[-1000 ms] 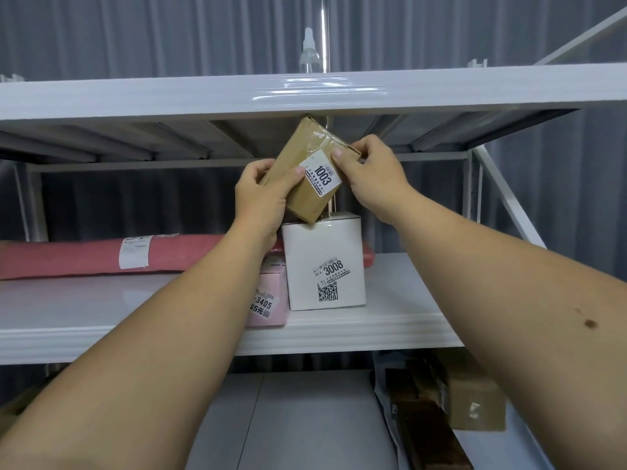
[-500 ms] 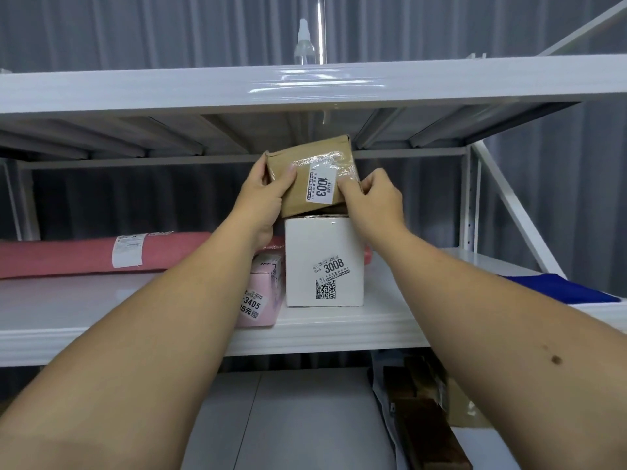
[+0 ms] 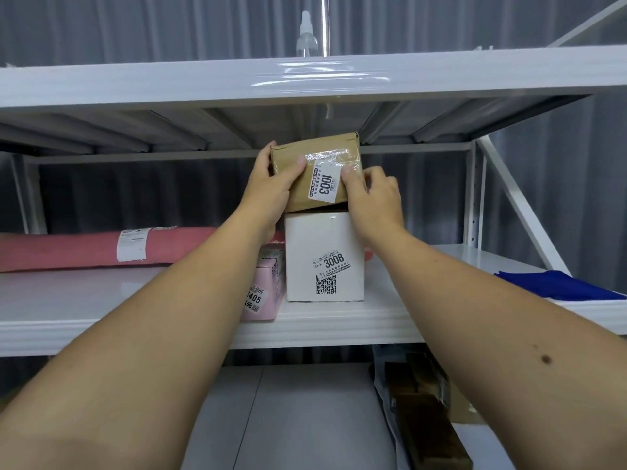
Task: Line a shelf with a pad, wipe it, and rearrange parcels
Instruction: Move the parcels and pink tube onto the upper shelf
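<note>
A brown cardboard parcel (image 3: 319, 157) labelled 1003 lies slightly tilted on top of a white box (image 3: 324, 245) labelled 3008, which stands on the middle white shelf (image 3: 339, 320). My left hand (image 3: 271, 191) grips the parcel's left side, thumb on its front face. My right hand (image 3: 373, 198) holds its lower right corner, thumb on the label. A pink box (image 3: 266, 283) labelled 3405 stands just left of the white box, partly hidden by my left forearm.
A long pink roll (image 3: 84, 247) with a white label lies at the back left of the shelf. A blue cloth (image 3: 556, 284) sits at the shelf's right end. A spray bottle (image 3: 306, 35) stands on the upper shelf. Brown boxes (image 3: 420, 412) lie below.
Both hands have lowered the brown parcel from up under the top shelf and turned it flatter; it now sits on the white box.
</note>
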